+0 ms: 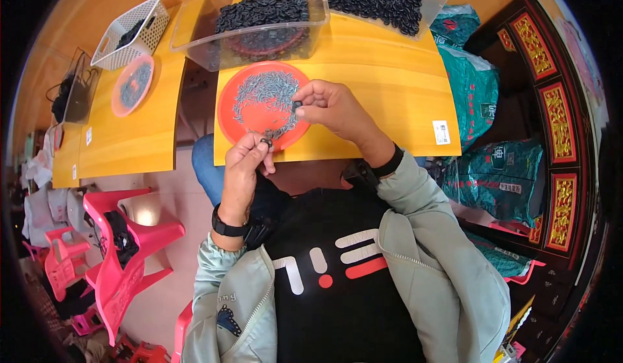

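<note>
A round orange-red plate lies on the yellow table in front of me, with many small grey metal pieces, thin and pin-like, spread over it. At its near rim my left hand is closed, pinching a small dark ring-like part between thumb and fingers. Over the plate's right side, my right hand pinches a small black part at its fingertips. The exact kind of both parts is too small to make out.
Past the plate stands a clear plastic bin of black parts; another pile of black parts lies right of it. Leftward, a second table holds a pink plate and a white basket. Green sacks stand right; pink chairs left.
</note>
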{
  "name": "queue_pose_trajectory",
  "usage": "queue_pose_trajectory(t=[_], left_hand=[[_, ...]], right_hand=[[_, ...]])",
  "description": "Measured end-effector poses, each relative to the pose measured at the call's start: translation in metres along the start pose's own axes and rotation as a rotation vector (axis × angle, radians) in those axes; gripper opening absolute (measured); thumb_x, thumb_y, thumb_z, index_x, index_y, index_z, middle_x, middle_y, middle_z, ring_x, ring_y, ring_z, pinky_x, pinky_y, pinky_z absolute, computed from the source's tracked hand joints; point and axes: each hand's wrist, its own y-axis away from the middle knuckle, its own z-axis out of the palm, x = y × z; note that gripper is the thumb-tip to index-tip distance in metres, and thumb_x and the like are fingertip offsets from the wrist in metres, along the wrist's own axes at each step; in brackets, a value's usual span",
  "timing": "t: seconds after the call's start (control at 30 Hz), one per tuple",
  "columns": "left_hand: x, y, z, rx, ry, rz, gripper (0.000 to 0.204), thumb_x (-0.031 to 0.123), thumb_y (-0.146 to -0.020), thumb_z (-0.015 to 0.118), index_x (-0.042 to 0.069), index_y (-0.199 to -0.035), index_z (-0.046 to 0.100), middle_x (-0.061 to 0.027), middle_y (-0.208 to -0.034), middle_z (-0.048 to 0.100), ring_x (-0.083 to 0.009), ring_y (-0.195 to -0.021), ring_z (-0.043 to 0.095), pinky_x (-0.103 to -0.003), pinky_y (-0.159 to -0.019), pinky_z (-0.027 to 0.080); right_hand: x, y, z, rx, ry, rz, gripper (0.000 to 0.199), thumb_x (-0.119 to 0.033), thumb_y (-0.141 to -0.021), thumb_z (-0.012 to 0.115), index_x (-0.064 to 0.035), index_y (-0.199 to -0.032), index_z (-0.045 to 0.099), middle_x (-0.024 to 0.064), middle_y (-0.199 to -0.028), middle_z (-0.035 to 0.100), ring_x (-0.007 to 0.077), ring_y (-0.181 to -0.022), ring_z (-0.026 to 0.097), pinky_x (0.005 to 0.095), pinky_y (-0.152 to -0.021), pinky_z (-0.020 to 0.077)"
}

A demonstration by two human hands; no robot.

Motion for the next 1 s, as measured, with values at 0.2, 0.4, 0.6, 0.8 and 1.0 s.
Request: queue_pose_trajectory(t=[0.2, 0.4, 0.6, 0.8, 1.0], left_hand=[[-0.004, 0.003, -0.017, 0.043, 0.000, 0.026, 0.013, 0.013, -0.091, 0.046, 0.006, -0.083, 0.053, 0.0008, -0.065, 0.053, -0.0072, -0.056, 0.050, -0.019, -0.053, 0.037], [-0.009, 0.004, -0.030, 0.106, -0.015, 0.016, 0.014, 0.014, -0.091, 0.045, 0.007, -0.082, 0.053, 0.0017, -0.064, 0.052, -0.0063, -0.056, 0.049, -0.019, -0.053, 0.037], [-0.011, 0.002, -0.040, 0.143, -0.040, 0.008, 0.014, 0.015, -0.090, 0.046, 0.005, -0.082, 0.052, -0.0018, -0.065, 0.052, -0.0112, -0.055, 0.050, -0.022, -0.054, 0.039], [-0.011, 0.004, -0.045, 0.164, -0.019, 0.018, 0.014, 0.015, -0.090, 0.047, 0.006, -0.084, 0.055, 0.0021, -0.063, 0.052, -0.0059, -0.054, 0.048, -0.019, -0.052, 0.036], [-0.010, 0.006, -0.048, 0.175, -0.028, 0.014, 0.015, 0.015, -0.090, 0.046, 0.006, -0.082, 0.055, 0.0016, -0.063, 0.052, -0.0062, -0.054, 0.047, -0.019, -0.052, 0.035]], right_hand=[[0.011, 0.003, -0.032, 0.263, 1.183, -0.171, 0.017, -0.011, -0.078, 0.058, -0.0041, -0.091, 0.065, 0.0128, -0.086, 0.065, 0.0256, -0.078, 0.063, 0.0347, -0.070, 0.0492], [0.012, 0.001, -0.033, 0.306, 1.313, -0.129, 0.016, -0.014, -0.079, 0.056, -0.0073, -0.089, 0.067, 0.0124, -0.083, 0.063, 0.0308, -0.078, 0.060, 0.0395, -0.069, 0.0481], [0.002, -0.029, 0.006, 0.013, 1.109, -0.456, 0.012, -0.013, -0.076, 0.058, -0.0083, -0.082, 0.067, 0.0113, -0.080, 0.061, 0.0305, -0.075, 0.060, 0.0383, -0.067, 0.0481], [0.021, -0.062, 0.042, -0.195, 1.237, -0.538, 0.008, -0.014, -0.072, 0.061, -0.0064, -0.072, 0.063, 0.0123, -0.075, 0.058, 0.0326, -0.074, 0.059, 0.0423, -0.064, 0.0465], [0.026, -0.068, 0.049, -0.179, 1.366, -0.558, 0.009, -0.012, -0.073, 0.055, -0.0045, -0.070, 0.060, 0.0143, -0.075, 0.058, 0.0335, -0.074, 0.059, 0.0439, -0.062, 0.0468]])
